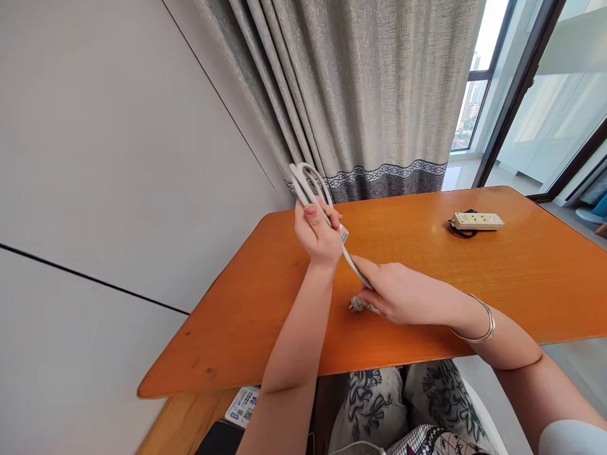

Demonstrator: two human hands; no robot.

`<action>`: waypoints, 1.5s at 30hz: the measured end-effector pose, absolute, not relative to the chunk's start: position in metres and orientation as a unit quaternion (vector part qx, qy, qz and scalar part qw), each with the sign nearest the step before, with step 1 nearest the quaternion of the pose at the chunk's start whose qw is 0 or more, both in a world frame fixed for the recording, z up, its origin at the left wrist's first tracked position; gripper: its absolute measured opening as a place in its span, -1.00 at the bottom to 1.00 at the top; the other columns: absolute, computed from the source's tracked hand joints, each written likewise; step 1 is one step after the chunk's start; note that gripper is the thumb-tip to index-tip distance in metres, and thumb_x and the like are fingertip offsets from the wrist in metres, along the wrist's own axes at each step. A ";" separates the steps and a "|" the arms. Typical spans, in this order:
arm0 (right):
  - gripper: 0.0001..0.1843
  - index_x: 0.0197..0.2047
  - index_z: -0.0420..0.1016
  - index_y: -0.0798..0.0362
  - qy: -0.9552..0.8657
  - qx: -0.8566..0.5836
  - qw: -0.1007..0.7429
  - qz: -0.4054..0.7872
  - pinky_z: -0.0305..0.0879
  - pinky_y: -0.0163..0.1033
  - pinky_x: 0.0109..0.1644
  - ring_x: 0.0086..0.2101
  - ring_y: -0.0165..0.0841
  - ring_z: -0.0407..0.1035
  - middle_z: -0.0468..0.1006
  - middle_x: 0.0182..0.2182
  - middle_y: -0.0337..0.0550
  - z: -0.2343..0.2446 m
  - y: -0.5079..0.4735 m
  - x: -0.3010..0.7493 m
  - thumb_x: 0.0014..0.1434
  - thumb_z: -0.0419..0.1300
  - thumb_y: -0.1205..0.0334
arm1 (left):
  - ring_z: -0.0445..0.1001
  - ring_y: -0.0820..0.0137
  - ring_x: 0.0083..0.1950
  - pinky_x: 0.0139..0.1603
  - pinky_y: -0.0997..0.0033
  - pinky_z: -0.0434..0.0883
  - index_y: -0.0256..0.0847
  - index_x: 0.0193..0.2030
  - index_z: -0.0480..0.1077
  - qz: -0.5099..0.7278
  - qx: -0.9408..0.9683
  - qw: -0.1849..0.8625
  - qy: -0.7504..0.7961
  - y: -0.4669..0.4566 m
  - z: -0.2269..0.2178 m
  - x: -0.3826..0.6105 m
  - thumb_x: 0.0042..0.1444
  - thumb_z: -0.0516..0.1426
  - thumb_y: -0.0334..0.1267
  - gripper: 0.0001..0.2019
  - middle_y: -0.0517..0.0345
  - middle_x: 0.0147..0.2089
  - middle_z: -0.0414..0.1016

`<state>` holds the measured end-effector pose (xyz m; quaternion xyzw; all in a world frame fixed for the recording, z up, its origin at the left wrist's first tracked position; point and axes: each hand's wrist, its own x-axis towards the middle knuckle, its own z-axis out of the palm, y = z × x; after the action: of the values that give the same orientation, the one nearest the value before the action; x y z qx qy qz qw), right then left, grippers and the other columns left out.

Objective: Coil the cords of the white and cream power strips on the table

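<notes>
Looped strands of a white power cord (303,180) rise above my left hand (320,230), whose fingers are wrapped round them. A small white label (344,234) shows on the cord beside that hand. From there the cord runs down to my right hand (393,291), which pinches it between thumb and fingers. Below the right hand's fingertips hangs the cord's white plug (358,304), its pins pointing left. Both hands are over the near middle part of the wooden table (256,297). The palm side of the right hand is hidden.
A white power strip (477,220) with a black cable lies at the table's far right. A pale wall (118,158) borders the table's left side, and a grey curtain (379,95) hangs behind it. Below the near edge are a labelled box (243,404) and my legs.
</notes>
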<state>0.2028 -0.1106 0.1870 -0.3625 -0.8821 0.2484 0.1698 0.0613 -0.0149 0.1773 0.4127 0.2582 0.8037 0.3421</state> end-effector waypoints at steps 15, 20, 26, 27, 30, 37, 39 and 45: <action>-0.69 0.03 0.61 -0.12 -0.771 -0.383 0.506 -0.047 0.30 -0.22 -0.23 -0.31 -0.34 0.30 0.42 -0.27 -0.12 0.191 -0.068 0.247 0.37 0.10 0.06 | 0.11 0.57 -0.80 -0.71 0.54 0.12 -0.21 -0.44 0.30 0.407 0.638 0.618 0.214 -0.027 0.170 0.072 0.18 0.10 0.26 -0.48 0.26 -0.74 0.31; -0.66 0.10 0.60 -0.19 -0.782 -0.363 0.507 -0.008 0.33 -0.14 -0.12 -0.21 -0.31 0.29 0.35 -0.21 -0.12 0.191 -0.057 0.254 0.36 0.10 0.07 | 0.02 0.58 -0.80 -0.65 0.49 0.22 -0.17 -0.46 0.23 0.370 0.633 0.651 0.194 -0.030 0.168 0.076 0.19 -0.02 0.37 -0.41 0.32 -0.79 0.20; -0.63 0.07 0.62 -0.13 -0.786 -0.370 0.493 0.052 0.29 -0.15 -0.10 -0.22 -0.31 0.28 0.38 -0.24 -0.13 0.193 -0.049 0.264 0.36 0.10 -0.01 | -0.03 0.61 -0.79 -0.67 0.53 0.14 -0.18 -0.44 0.23 0.370 0.632 0.660 0.170 -0.030 0.170 0.071 0.04 0.20 0.31 -0.46 0.39 -0.77 0.19; -0.61 0.05 0.63 -0.10 -0.784 -0.377 0.490 0.065 0.28 -0.17 -0.12 -0.24 -0.32 0.28 0.39 -0.26 -0.13 0.194 -0.048 0.265 0.36 0.08 -0.04 | -0.03 0.61 -0.79 -0.67 0.54 0.14 -0.17 -0.45 0.22 0.371 0.627 0.664 0.168 -0.031 0.172 0.070 0.05 0.23 0.26 -0.48 0.40 -0.78 0.15; -0.48 -0.04 0.63 -0.01 -0.774 -0.382 0.488 0.132 0.26 -0.19 -0.14 -0.28 -0.30 0.28 0.39 -0.37 -0.15 0.194 -0.041 0.268 0.38 -0.02 -0.15 | -0.08 0.58 -0.80 -0.71 0.53 0.13 -0.14 -0.52 0.13 0.399 0.557 0.706 0.180 -0.035 0.179 0.065 0.27 0.03 0.21 -0.49 0.42 -0.82 -0.02; -0.64 -0.24 0.38 0.05 -0.766 -0.339 0.434 0.333 0.22 -0.27 -0.29 -0.40 -0.40 0.23 0.33 -0.44 -0.24 0.173 -0.022 0.248 0.37 -0.03 -0.04 | -0.33 0.58 -0.79 -0.72 0.55 0.08 -0.13 -0.51 0.02 0.616 0.402 0.649 0.196 -0.042 0.204 0.057 0.37 -0.30 0.21 -0.44 0.46 -0.78 -0.25; -0.81 -0.27 0.31 0.04 -0.777 -0.351 0.387 0.352 0.22 -0.28 -0.29 -0.40 -0.41 0.21 0.33 -0.42 -0.26 0.166 -0.021 0.237 0.31 0.03 0.12 | -0.31 0.58 -0.79 -0.70 0.55 0.09 -0.14 -0.51 0.01 0.650 0.389 0.621 0.202 -0.042 0.208 0.057 0.36 -0.26 0.22 -0.45 0.45 -0.77 -0.23; -0.91 -0.34 0.19 0.00 -0.764 -0.363 0.378 0.377 0.16 -0.28 -0.34 -0.42 -0.43 0.13 0.24 -0.43 -0.30 0.161 -0.025 0.226 0.21 0.05 0.25 | -0.19 0.59 -0.79 -0.67 0.59 0.15 -0.15 -0.48 0.03 0.681 0.376 0.596 0.201 -0.040 0.204 0.068 0.38 -0.29 0.19 -0.45 0.43 -0.78 -0.13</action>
<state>0.2258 -0.0248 0.1611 -0.3625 -0.7637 0.3775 0.3779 0.0679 -0.0402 0.2038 0.3755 0.2007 0.6810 0.5958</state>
